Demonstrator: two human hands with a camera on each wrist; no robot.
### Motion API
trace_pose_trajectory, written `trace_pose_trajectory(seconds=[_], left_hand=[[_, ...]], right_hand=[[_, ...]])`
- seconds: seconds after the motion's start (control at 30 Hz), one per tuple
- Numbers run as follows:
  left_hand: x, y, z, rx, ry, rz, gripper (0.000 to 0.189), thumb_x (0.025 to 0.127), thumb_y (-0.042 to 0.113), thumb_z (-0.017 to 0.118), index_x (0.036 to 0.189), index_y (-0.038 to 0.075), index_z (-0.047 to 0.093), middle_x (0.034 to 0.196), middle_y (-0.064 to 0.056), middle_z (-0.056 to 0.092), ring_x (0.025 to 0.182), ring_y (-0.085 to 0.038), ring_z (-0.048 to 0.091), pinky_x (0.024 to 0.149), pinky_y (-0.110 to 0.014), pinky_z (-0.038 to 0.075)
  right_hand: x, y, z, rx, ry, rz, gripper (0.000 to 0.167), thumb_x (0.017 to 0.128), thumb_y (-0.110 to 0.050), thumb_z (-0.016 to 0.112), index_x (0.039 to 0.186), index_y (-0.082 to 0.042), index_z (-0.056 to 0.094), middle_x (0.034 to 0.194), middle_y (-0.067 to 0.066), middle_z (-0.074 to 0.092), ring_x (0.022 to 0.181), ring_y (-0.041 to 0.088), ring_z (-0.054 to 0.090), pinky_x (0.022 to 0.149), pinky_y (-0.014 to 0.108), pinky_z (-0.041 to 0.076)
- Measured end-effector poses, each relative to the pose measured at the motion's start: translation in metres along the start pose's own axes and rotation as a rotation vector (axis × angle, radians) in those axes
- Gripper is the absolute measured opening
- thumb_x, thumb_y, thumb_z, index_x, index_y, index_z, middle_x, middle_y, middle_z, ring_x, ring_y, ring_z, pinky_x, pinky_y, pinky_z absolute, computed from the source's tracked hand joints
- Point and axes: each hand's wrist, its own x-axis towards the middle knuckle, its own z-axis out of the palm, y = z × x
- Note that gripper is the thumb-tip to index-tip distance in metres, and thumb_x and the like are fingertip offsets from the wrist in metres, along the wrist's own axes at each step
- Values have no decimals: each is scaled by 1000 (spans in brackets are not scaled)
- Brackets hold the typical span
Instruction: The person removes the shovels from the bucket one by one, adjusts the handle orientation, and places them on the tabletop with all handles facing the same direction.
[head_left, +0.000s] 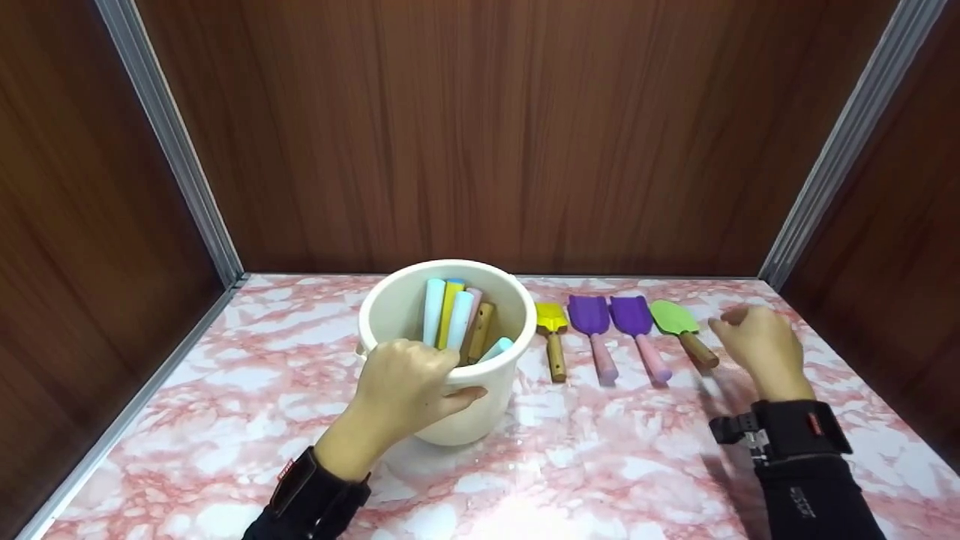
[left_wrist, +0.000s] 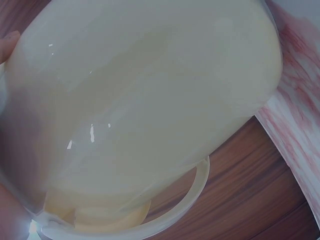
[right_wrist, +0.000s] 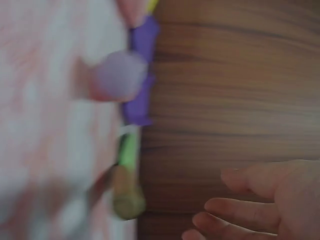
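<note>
A cream plastic bucket (head_left: 465, 409) stands on the marbled tabletop, several handles (head_left: 459, 315) in light blue, yellow, pink and brown sticking up inside it. My left hand (head_left: 409, 382) grips its near rim, thumb outside the wall; the bucket wall (left_wrist: 165, 100) fills most of the left wrist view. To the right of the bucket lies a row of toy shovels: a yellow one (head_left: 553, 341), two purple ones with pink handles, and a green one (head_left: 684, 330) with a brown handle. Just right of the green shovel, my right hand (head_left: 765, 349) hovers with loosely bent fingers and holds nothing.
Brown wood-look panels (head_left: 480, 135) with grey metal corner strips (head_left: 172, 142) enclose the table (head_left: 600, 457) at the back and both sides. The bucket's curved carrying handle (left_wrist: 195, 190) hangs along its side in the left wrist view.
</note>
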Motion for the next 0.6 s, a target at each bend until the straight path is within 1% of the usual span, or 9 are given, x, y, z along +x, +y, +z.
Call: trace_pose_trajectory(seconds=[0.13,0.2,0.27,0.37,0.43,0.53,0.6], left_hand=[[0,0,0,-6,7,-3,58,74,59,91,62,17,53,51,5,50,41,-17,47,41,-33,39],[0,1,0,-10,11,-4,58,74,58,92,62,16,53,51,5,50,41,-17,48,41,-33,39],[0,1,0,-16,12,-4,58,74,57,92,62,17,53,51,5,50,41,-16,47,41,-33,39],[0,1,0,-21,9,-4,58,76,57,91,62,16,53,51,5,49,41,-16,47,41,-32,38],[0,0,0,-22,10,-4,58,75,58,91,62,16,53,51,5,49,41,-16,47,41,-32,38],[0,0,0,-21,17,-3,58,75,58,91,62,16,53,50,5,48,41,-16,47,40,-33,39],[0,0,0,-24,23,0,58,75,58,91,62,16,53,50,5,49,41,-16,47,40,-33,38]], right_hand=[[-7,-22,-12,62,124,-76,43,102,-32,64,126,3,73,127,30,70,115,51,64,89,61,49],[-12,-34,-18,80,165,-121,40,102,-30,65,124,2,75,123,30,71,111,48,65,87,59,49],[-19,-46,-23,91,196,-168,36,101,-27,67,122,2,76,122,30,71,110,47,65,88,58,49],[-28,-66,-29,108,230,-264,30,101,-20,69,119,2,77,123,29,69,114,48,63,96,60,45],[-35,-82,-29,140,239,-333,25,100,-15,70,117,2,77,124,28,69,118,47,62,100,61,44],[-46,-108,-25,195,243,-440,20,98,-11,74,114,1,78,120,23,71,115,43,65,98,57,47],[-54,-124,-22,222,221,-499,20,96,-9,77,114,-1,79,119,19,72,113,39,67,94,55,51]])
